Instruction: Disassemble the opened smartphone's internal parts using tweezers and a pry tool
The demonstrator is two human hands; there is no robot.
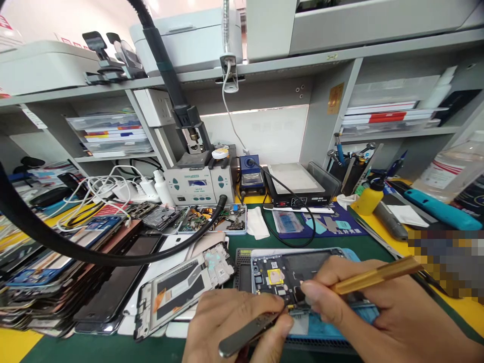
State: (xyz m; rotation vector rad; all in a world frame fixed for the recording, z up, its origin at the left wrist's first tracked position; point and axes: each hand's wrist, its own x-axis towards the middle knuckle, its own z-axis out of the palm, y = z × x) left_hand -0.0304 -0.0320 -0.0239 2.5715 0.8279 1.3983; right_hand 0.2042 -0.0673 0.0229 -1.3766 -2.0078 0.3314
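1. Steel tweezers point(247, 336) sit pinched in the left hand point(230, 322); the right hand point(366, 307) grips a brass tool point(374, 276).
2. Both tips meet on the opened phone point(278, 275), at the near edge of the counter point(94, 350).
3. Light, braced touches seem wise.

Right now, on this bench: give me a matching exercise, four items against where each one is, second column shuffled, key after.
Things
1. tweezers
2. brass-coloured tool
3. yellow bottle
4. loose phone frame

Places
A. lying just left of the opened phone
B. gripped in the right hand
C. standing at the back right, beside the tool holder
D. gripped in the left hand

Pairs: 1-D, 2-B, 3-C, 4-A
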